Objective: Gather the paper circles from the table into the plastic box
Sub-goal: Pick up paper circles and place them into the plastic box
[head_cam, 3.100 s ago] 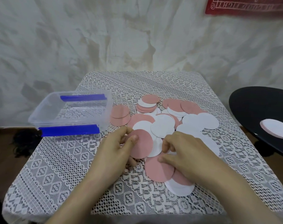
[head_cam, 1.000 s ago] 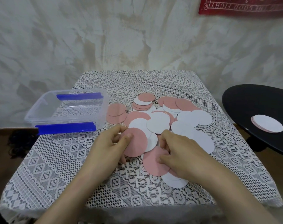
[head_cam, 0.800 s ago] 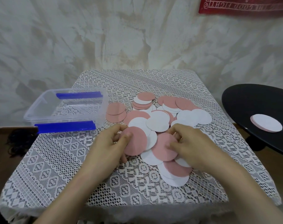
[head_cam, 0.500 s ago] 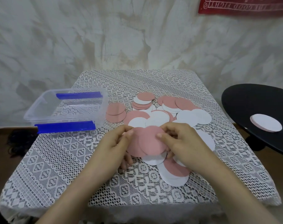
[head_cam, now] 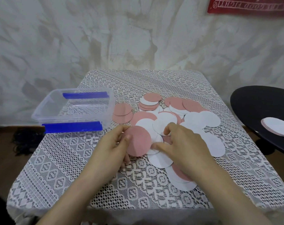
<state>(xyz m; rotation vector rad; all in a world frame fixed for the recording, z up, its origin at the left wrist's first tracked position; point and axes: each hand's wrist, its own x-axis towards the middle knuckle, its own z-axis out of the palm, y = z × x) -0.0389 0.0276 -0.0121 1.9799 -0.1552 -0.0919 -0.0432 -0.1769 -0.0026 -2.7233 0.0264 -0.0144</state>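
Right of the plastic box (head_cam: 108, 111), on the lace-covered table (head_cam: 57, 159), the paper circles (head_cam: 194, 120) lie in an overlapping spread of pink and white, none of them inside the box. Nearer the person than the box's blue front clip, the left hand (head_cam: 115, 143) holds a pink circle (head_cam: 138, 140) by its left edge, with the thumb (head_cam: 127, 137) pressed on top and the other fingers curled underneath. Farther right of the box, the right hand (head_cam: 181, 146) arches over the pile with bent fingers; its forefinger tip (head_cam: 166, 131) touches a white circle and its thumb lies against the held pink circle's right rim. Whether this hand actually pinches a circle cannot be told. Well to the right of the box, a black round surface (head_cam: 259, 108) carries a small stack of circles (head_cam: 275, 129).
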